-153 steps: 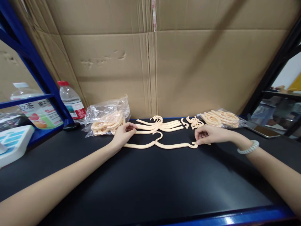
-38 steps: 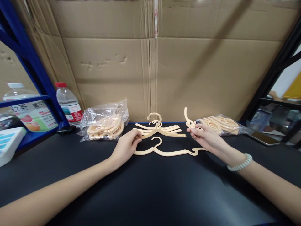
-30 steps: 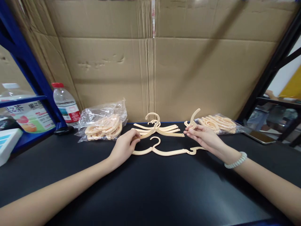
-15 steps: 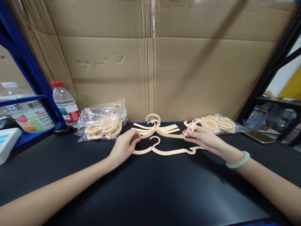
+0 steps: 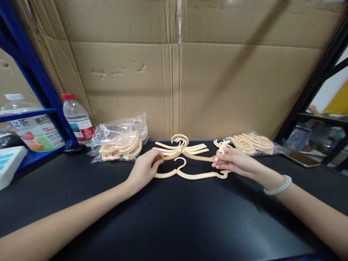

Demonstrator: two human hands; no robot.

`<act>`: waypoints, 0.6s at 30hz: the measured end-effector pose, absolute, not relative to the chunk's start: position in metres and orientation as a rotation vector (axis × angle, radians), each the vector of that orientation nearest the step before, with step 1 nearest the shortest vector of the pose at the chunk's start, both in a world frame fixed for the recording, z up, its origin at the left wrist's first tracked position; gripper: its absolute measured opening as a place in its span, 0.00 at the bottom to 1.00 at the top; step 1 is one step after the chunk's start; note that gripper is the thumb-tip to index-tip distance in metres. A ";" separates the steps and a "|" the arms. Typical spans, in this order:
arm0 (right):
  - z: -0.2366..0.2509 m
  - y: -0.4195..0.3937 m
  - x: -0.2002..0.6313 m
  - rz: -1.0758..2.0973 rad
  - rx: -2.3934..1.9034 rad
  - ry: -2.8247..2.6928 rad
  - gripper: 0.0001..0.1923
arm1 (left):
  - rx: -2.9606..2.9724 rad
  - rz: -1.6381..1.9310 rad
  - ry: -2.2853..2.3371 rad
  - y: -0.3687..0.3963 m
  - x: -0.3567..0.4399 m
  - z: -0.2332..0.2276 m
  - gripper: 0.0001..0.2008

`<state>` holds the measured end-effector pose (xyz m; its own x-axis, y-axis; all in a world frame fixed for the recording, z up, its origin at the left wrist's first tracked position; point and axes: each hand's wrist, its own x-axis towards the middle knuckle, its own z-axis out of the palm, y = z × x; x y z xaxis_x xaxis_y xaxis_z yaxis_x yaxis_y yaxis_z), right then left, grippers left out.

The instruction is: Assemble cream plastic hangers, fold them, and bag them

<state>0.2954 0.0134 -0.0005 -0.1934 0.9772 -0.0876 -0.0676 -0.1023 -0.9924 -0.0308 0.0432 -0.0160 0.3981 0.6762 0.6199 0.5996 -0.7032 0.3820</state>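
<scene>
A cream plastic hanger (image 5: 198, 157) spans between my hands, raised slightly off the black table. My left hand (image 5: 145, 167) pinches its left end. At the other end, my right hand (image 5: 234, 159) has its fingers closed on the hanger's arm, next to a small cream hook-shaped piece (image 5: 221, 153) at the fingertips. Nearer to me, a second hanger (image 5: 191, 176) lies flat; its left tip runs under my left hand and its right end joins a hooked part (image 5: 223, 174) below my right hand. Behind the held hanger, several more hanger arms (image 5: 199, 148) lie spread out.
Clear plastic bags of cream pieces sit on the table (image 5: 176, 221): one at left (image 5: 122, 145), one at right (image 5: 252, 142). A red-capped bottle (image 5: 78, 117) stands at far left by a dark object (image 5: 75, 149). A phone (image 5: 301, 158) lies far right, and cardboard (image 5: 130, 79) rises behind.
The held hanger's hook has tipped lower toward me. Both hands keep their grip in nearly the same place, and the view has shifted slightly.
</scene>
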 end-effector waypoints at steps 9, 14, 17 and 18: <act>-0.002 0.014 0.295 1.448 -1.166 -1.250 0.15 | 2.574 1.219 1.139 0.044 -0.030 -0.016 0.04; -0.003 0.013 0.294 1.388 -1.154 -1.270 0.17 | 2.577 1.222 1.124 0.044 -0.031 -0.017 0.04; -0.002 0.012 0.292 1.327 -1.134 -1.288 0.18 | 2.580 1.226 1.116 0.044 -0.031 -0.017 0.05; -0.002 0.012 0.290 1.306 -1.126 -1.292 0.19 | 2.581 1.225 1.116 0.044 -0.031 -0.017 0.05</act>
<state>0.2905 0.0122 -0.0022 -0.1275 0.9918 0.0089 -0.0197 0.0064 -0.9998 -0.0306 0.0442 -0.0173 0.4169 0.6411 0.6444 0.5822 -0.7327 0.3523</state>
